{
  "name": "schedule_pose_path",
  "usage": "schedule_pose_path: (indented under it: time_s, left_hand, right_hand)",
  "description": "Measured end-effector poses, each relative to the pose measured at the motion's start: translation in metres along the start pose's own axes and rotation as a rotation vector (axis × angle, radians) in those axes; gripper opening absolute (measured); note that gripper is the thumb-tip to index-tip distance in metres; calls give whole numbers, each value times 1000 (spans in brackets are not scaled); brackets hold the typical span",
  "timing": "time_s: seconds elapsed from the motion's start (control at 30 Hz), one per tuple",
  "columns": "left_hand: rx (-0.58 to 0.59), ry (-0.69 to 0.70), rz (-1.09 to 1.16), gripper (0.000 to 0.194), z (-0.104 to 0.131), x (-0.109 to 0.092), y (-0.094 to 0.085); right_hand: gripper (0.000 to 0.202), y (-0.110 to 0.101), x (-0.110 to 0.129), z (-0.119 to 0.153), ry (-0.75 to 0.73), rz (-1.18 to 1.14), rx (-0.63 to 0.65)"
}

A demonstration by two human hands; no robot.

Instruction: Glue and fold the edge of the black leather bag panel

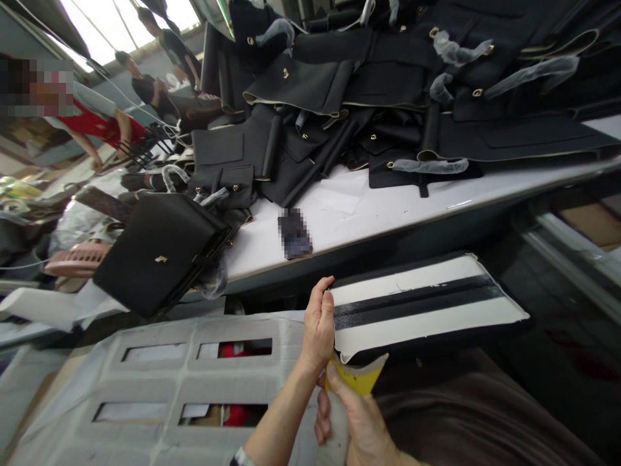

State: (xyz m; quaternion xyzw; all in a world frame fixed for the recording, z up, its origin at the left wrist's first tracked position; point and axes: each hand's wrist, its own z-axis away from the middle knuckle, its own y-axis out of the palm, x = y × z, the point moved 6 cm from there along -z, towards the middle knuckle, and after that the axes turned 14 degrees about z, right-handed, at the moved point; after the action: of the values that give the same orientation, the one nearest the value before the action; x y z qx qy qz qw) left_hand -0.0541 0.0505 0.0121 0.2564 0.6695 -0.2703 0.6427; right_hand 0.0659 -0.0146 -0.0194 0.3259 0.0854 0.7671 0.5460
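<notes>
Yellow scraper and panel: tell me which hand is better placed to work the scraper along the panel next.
Probably the right hand: it already grips the yellow scraper just under the panel end. The left hand is busy pinching that panel's end, so it seems better kept as the steadying hand.

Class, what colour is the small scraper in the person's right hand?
Yellow: the scraper shows best in the head view.
</notes>
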Motion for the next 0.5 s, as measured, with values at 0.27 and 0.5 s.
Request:
schedule_pose_path:
  time_s: [0.27, 0.5]
  left_hand:
    - [-10, -8, -48, 39, 0, -2, 1]
    - [-17, -30, -69, 38, 0, 1, 1]
  right_hand:
    - [72, -9, 6, 3, 28, 48, 20]
    - [75, -9, 15, 5, 66, 124, 81]
